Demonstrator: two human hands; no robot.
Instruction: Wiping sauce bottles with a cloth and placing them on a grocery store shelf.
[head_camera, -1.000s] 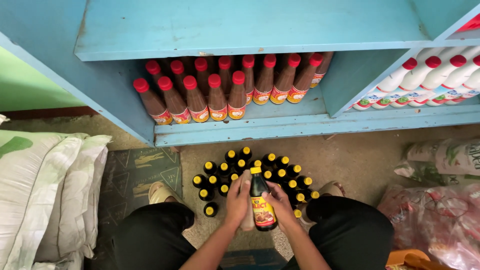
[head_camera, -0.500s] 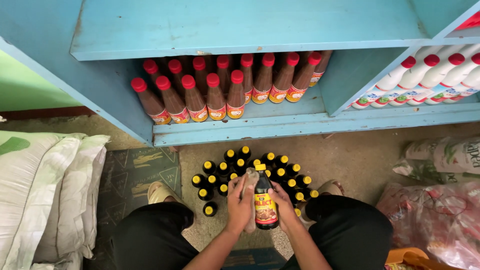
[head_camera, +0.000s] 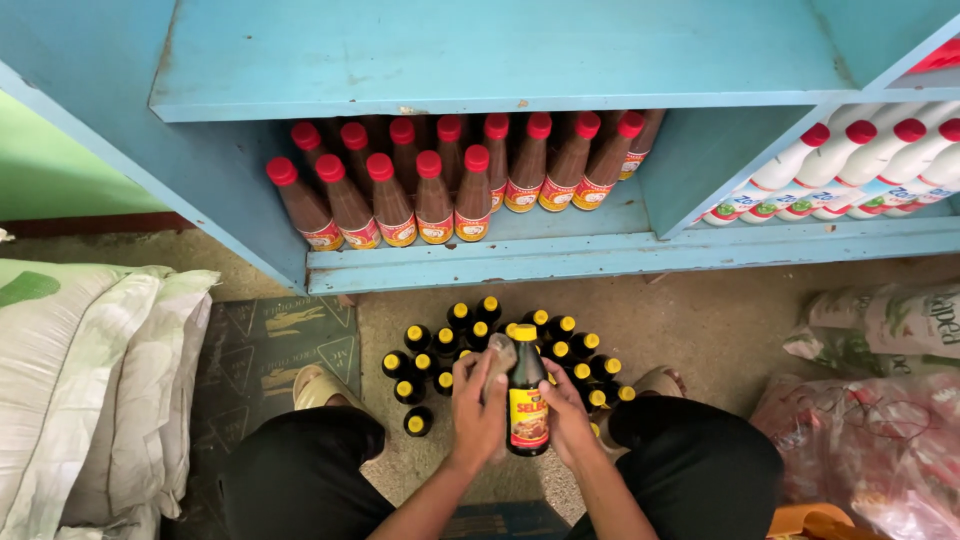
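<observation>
We've got one dark bottle (head_camera: 527, 398) lifted upright above the floor (head_camera: 700, 330), right hand (head_camera: 566, 415) wrapped around it, left hand (head_camera: 478, 405) pressing a cloth (head_camera: 499, 358) to its side. The yellow-capped bottles (head_camera: 470, 340) stand on the floor below; the shelf (head_camera: 560, 258) holds only red-capped ones. Cloth's extent is unclear.

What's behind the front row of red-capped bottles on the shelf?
A second row of red-capped bottles stands behind the front row. The shelf board above hides anything farther back.
</observation>
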